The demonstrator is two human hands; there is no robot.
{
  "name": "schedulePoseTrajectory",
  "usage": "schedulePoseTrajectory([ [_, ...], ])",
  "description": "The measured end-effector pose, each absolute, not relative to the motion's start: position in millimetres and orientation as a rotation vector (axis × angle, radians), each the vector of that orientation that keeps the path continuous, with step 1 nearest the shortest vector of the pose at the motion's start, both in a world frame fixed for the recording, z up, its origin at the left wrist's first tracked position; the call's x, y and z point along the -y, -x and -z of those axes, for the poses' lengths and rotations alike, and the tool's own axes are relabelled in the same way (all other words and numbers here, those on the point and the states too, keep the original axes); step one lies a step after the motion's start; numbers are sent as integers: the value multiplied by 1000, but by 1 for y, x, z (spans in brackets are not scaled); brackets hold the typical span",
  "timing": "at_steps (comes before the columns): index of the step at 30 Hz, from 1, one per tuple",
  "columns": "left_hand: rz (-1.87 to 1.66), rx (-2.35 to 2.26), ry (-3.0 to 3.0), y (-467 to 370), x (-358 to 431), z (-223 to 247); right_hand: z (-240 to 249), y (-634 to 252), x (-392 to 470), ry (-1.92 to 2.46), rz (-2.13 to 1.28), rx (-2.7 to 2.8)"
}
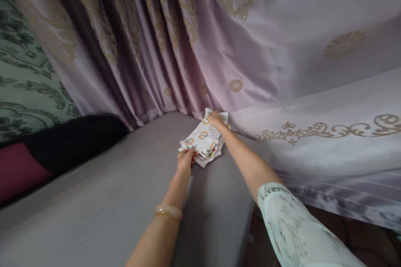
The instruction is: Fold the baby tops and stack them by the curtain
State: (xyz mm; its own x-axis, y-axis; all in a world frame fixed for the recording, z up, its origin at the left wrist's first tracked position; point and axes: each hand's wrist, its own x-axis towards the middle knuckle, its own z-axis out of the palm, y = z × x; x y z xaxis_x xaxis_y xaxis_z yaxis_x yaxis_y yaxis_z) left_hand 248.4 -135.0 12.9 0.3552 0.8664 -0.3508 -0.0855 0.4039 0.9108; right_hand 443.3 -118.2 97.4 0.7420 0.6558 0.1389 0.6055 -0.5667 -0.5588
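Btwn L & R hands (200,138), cloth stack (203,137), touching both.

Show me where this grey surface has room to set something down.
The biggest free patch of the grey surface lies between the dark cushion and the left forearm. Another sits between that forearm and the surface's right edge, below the cloth stack. Crowded: by the curtain, where the left hand and right hand touch the stack.

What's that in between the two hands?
A stack of white printed cloths lies between the left hand and the right hand, as the head view shows.
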Motion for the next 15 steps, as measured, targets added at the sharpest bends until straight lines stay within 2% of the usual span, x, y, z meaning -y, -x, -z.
schedulePoseTrajectory([
  [7, -767, -1001, -1069, -243, 138, -9, -55, -425, 118, 2377, 15, 870],
  [15, -796, -963, -1140, -238, 144, -4, -37, -425, 117, 2458, 119, 1000],
])
